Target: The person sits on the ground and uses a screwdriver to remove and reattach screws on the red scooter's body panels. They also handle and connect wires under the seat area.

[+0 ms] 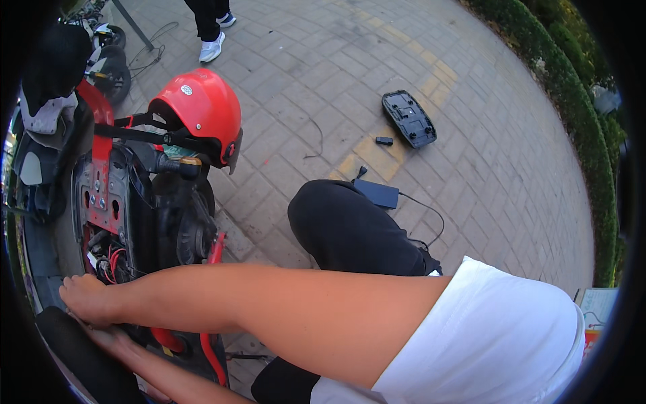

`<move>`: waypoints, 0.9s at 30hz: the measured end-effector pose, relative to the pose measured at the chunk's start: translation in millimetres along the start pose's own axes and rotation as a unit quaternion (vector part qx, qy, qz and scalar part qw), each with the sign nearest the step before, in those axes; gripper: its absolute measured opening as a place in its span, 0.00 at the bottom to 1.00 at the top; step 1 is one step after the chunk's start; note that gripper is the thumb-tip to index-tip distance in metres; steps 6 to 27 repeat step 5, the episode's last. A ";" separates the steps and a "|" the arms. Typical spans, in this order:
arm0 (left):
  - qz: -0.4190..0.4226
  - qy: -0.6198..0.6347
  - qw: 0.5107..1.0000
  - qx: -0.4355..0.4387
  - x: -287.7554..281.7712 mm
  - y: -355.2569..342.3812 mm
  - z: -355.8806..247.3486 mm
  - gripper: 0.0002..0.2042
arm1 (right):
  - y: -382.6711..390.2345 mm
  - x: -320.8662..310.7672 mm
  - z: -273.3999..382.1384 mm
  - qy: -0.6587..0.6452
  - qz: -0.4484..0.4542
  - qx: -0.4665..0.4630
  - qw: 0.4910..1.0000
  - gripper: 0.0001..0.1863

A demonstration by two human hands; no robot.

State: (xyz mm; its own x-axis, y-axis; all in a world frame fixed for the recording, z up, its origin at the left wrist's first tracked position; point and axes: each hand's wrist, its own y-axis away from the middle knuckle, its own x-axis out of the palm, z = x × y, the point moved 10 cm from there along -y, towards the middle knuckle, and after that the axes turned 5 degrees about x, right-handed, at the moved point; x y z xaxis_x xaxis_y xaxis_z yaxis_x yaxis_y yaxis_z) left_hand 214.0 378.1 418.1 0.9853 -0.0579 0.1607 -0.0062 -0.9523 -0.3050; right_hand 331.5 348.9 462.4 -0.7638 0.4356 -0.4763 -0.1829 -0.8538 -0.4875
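Note:
My right hand [86,298] reaches across to a red and black electric scooter [101,182], its fingers curled at the edge of an opened part of the body. What those fingers hold is hidden. My left hand [111,338] lies just below it, close to a black padded seat [84,357]; its fingers are out of sight behind the right hand. Beside the right hand, red, white and dark wires [114,262] show in the open cavity. A red metal bracket [102,158] is bolted above that cavity. A red helmet [202,111] with dark straps hangs by the bracket.
On the paving lie a dark plastic cover [409,119], a small black piece [384,141] and a black charger [377,193] with its cable, near my bent knee [350,222]. A person's shoe [212,48] is at the top. A hedge [572,114] runs along the right.

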 end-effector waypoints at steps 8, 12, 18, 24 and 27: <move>-0.065 0.033 0.997 -0.005 -85.2 -12.2 22.9 0.21 | 0.6 47.6 42.9 -0.018 0.262 -0.016 0.965 0.25; -0.065 0.033 0.997 -0.005 -85.2 -12.2 22.9 0.21 | 0.6 47.6 42.9 -0.018 0.262 -0.016 0.965 0.25; -0.065 0.033 0.997 -0.005 -85.2 -12.2 22.9 0.21 | 0.6 47.6 42.9 -0.018 0.262 -0.016 0.965 0.25; -0.065 0.033 0.997 -0.005 -85.2 -12.2 22.9 0.21 | 0.6 47.6 42.9 -0.018 0.262 -0.016 0.965 0.25; -0.065 0.033 0.997 -0.005 -85.2 -12.2 22.9 0.21 | 0.6 47.6 42.9 -0.018 0.262 -0.016 0.965 0.25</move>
